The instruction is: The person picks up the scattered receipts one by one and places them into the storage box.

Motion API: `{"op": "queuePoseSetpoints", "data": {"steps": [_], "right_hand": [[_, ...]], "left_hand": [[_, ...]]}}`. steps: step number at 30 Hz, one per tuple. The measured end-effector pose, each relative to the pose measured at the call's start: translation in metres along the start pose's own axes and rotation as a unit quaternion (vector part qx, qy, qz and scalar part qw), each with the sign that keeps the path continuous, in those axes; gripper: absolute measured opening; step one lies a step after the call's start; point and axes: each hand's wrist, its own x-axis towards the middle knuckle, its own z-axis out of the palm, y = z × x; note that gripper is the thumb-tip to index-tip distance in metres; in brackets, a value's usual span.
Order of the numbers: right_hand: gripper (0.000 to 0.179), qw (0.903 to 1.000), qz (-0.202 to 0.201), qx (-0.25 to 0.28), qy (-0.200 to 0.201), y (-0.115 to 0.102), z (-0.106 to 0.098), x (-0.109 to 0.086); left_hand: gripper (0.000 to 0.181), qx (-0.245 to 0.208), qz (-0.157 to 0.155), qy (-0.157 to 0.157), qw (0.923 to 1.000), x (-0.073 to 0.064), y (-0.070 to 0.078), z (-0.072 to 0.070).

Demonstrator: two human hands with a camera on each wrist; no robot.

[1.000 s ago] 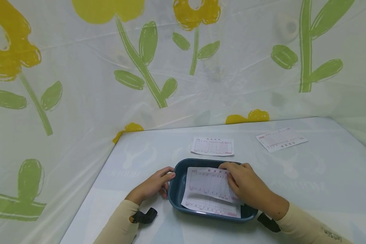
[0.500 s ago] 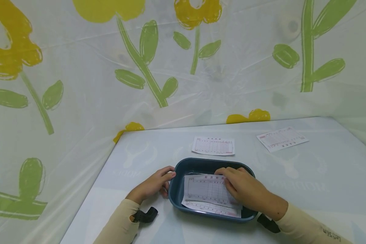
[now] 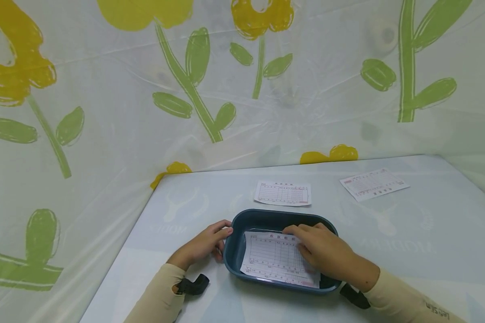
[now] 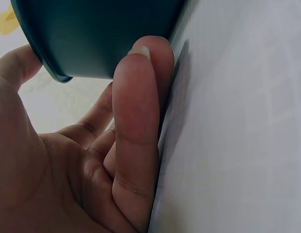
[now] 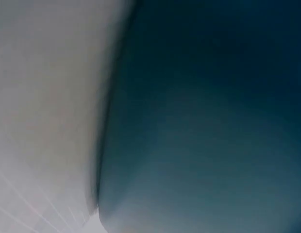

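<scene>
A dark teal plastic basin (image 3: 284,217) sits on the table, with overlapping printed receipt slips (image 3: 266,251) lying inside. My left hand (image 3: 202,244) rests at the basin's left end, fingertips touching its rim and outer wall. The left wrist view shows loosely bent fingers against the teal basin wall (image 4: 92,34), close to the tabletop. Inside the basin, my right hand (image 3: 321,249) holds the upper slip near its top right part; the palm hides that side. The right wrist view shows only the blurred basin side (image 5: 199,121), without the fingers.
Behind the basin lies another receipt slip (image 3: 283,194), and a further slip (image 3: 373,184) is at the back right, turned at an angle. A flower-printed sheet (image 3: 307,112) rises behind the white table (image 3: 210,193). Black straps (image 3: 194,285) hang at both wrists.
My right hand has drawn the upper slip slightly left and toward me, and lowered it flat over the slip beneath. The left hand and basin stay in place.
</scene>
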Motion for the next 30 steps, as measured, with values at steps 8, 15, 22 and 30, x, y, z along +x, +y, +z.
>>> {"op": "queuePoseSetpoints", "data": {"steps": [8,15,22,30], "right_hand": [[0.044,0.9998,0.005,-0.013,-0.017,-0.0012,-0.0005,0.0003],[0.047,0.9989,0.021,-0.024,-0.034,-0.0031,-0.0014,0.0010],[0.049,0.9973,0.038,-0.038,-0.049,-0.0050,-0.0006,0.0025],[0.050,0.9958,0.033,-0.063,-0.058,-0.0029,0.0019,0.0035]], "left_hand": [[0.044,-0.001,-0.003,0.003,1.0000,-0.0003,-0.0007,0.0003],[0.043,-0.002,0.000,0.003,1.0000,0.0004,-0.0014,0.0008],[0.045,0.000,-0.006,0.004,1.0000,0.0016,-0.0028,0.0007],[0.047,0.001,-0.008,0.005,1.0000,0.0019,-0.0025,0.0005]]}}
